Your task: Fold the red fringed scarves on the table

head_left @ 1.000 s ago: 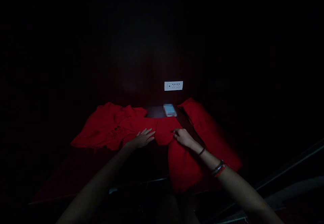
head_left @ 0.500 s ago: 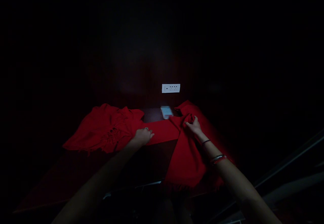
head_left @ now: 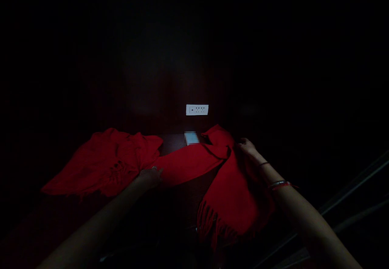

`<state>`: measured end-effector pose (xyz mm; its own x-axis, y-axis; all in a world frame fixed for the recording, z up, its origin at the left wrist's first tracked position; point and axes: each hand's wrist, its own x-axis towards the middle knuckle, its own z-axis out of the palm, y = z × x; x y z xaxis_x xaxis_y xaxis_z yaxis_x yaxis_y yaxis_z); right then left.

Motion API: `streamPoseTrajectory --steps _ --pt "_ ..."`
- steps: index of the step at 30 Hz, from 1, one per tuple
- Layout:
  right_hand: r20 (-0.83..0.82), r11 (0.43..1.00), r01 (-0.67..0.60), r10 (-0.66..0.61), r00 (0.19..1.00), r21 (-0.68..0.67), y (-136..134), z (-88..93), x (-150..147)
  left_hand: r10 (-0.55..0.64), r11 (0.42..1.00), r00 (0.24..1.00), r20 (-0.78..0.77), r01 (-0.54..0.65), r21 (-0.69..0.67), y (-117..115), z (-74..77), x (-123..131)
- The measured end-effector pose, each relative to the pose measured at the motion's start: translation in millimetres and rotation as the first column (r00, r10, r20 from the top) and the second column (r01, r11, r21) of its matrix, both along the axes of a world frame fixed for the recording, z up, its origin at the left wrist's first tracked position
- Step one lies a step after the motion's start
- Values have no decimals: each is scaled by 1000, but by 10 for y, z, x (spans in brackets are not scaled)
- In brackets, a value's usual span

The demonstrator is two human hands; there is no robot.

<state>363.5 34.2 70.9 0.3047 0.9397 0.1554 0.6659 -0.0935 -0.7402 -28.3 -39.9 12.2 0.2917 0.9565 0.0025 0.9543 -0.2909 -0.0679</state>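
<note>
A red fringed scarf (head_left: 188,164) lies across a dark table, bunched at the left and joined by a flat strip to a wider part at the right. My left hand (head_left: 151,176) rests on the near edge of the strip beside the bunched part, its fingers stretched out. At the scarf's right side, my right hand (head_left: 247,146) has its fingers closed at the cloth's edge; shadow hides part of the grip. Loose fringe hangs at the near end of the right part.
A white socket panel (head_left: 197,109) is on the dark wall behind. A small pale, blurred item (head_left: 191,137) lies on the table behind the strip. The surroundings are very dark, with faint diagonal edges at the lower right.
My left hand has moved left and toward me along the strip, and its fingers have loosened. My right hand has gone right to the cloth's outer edge. The strip looks smoother; the right part's fringe shows more.
</note>
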Motion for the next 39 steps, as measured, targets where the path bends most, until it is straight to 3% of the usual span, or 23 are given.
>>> streamPoseTrajectory --steps 2,5,7,9,12,15,18,21,26,32,35,39 --pt "248 993 -114 100 964 40 -90 -68 -201 34 998 999 -29 -36 -45 86 123 312" --pt "666 953 -279 284 690 -117 -211 -199 -567 -22 1000 1000 7 22 2 282 216 788" --pt "781 944 -263 316 539 -201 -234 -271 -715 -97 994 995 35 95 45 407 172 967" --pt "808 944 -232 322 493 -234 -196 -286 -742 -141 990 989 52 140 22 502 47 996" --pt "787 951 -195 307 535 -239 -38 -153 -638 -94 993 989 113 102 -67 587 -193 869" --pt "755 962 -167 273 596 -216 192 113 -565 -46 995 984 173 60 -75 611 -340 778" --pt "720 969 -156 247 648 -192 440 359 -674 -10 995 979 203 30 -96 590 -347 835" --pt "704 978 -124 205 680 -166 654 466 -929 35 991 974 222 -5 -134 556 -295 930" --pt "702 986 -106 164 693 -126 820 375 -1285 137 978 977 163 -107 -176 592 -241 922" --pt "696 981 -113 193 692 -160 740 122 -1366 233 967 959 161 -211 -140 815 -273 780" --pt "695 968 -123 243 677 -219 549 12 -1313 196 974 966 166 -171 -150 884 -306 676" --pt "716 950 -203 312 624 -236 96 -148 -1160 42 997 986 159 -50 50 853 -311 638"
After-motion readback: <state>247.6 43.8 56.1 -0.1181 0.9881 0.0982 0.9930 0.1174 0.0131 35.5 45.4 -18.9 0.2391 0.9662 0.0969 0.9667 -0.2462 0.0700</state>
